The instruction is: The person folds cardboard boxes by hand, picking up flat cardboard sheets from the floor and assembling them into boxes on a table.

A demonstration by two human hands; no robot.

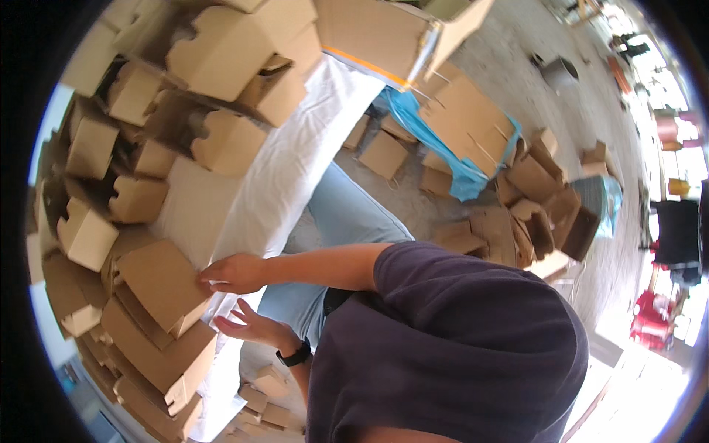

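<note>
My right hand (pixel 238 274) reaches out to the near edge of a brown cardboard box (pixel 164 284) on the left. Its fingers are bent together at the box's corner and seem to grip it. Below it, my left hand (pixel 255 325), with a black band on the wrist, is open, fingers apart and holding nothing. More open cardboard boxes (pixel 159 347) are stacked under and beside the gripped one. A white cloth (pixel 277 166) covers the surface next to them.
Rows of folded boxes (pixel 221 52) crowd the upper left. A large carton (pixel 373 37) stands at the top. On the floor lie flat cardboard on blue plastic (pixel 461 122), loose boxes (pixel 535 207) and small cardboard pieces (pixel 269 402). A grey bucket (pixel 560 71) is farther off.
</note>
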